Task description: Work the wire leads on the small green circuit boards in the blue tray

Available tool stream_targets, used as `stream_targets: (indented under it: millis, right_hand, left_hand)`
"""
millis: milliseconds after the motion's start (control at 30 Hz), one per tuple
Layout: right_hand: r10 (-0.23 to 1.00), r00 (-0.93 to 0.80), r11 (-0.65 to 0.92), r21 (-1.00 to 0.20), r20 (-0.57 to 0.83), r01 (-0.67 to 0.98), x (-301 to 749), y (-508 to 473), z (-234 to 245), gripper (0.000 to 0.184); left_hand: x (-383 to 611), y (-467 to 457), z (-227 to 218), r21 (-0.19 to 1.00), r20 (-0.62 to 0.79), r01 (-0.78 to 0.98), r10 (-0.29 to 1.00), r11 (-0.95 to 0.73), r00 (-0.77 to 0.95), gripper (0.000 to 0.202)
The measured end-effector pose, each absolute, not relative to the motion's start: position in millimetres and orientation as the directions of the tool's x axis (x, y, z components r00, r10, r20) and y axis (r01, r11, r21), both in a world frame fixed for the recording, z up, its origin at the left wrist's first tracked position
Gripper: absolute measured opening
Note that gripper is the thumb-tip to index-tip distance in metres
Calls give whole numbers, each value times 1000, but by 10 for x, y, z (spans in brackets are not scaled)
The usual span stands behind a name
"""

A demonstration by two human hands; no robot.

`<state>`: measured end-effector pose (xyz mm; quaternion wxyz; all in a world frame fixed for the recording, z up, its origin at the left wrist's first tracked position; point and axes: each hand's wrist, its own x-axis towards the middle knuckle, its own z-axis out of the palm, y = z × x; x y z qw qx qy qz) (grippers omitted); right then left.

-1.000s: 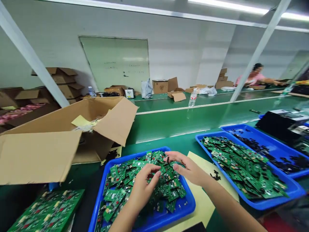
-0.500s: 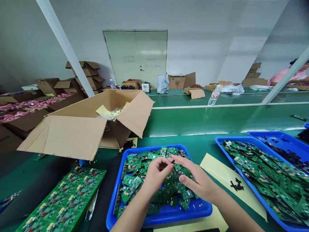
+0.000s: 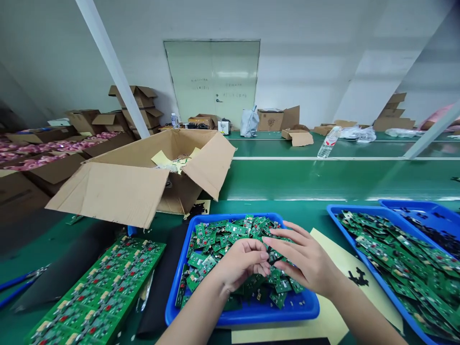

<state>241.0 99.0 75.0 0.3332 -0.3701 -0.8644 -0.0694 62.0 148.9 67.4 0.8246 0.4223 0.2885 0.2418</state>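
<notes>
A blue tray in front of me holds a heap of small green circuit boards. Both hands hover over the heap, fingertips meeting. My left hand is curled, fingers pinched on a small dark part I cannot make out. My right hand reaches in from the right, index finger and thumb closed at the same spot, the other fingers stretched out.
An open cardboard box lies behind the tray at left. A panel of green boards sits at lower left. Two more blue trays stand at right, a yellow sheet beside them. Water bottle on the conveyor.
The view has swung left. My hands have drawn closer to me over the tray and closed together, fingertips now meeting on a small part.
</notes>
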Motion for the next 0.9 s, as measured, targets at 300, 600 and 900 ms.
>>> stream_targets:
  millis: [300,600,900]
  right_hand:
    - [734,-165,537,-415,659,734,2789,982,777,49]
    - [814,-256,567,-620,521,542,2507,1006,957,35]
    - [845,-188,513,-661,500,547,2423,1001,791,18]
  left_hand:
    - [621,1420,729,869,-232,-153,662,470,712,29]
    - [567,1450,807,974,204,-33,803,-225,561,13]
    - [584,1453,795,952,236,41,814,-302,530,10]
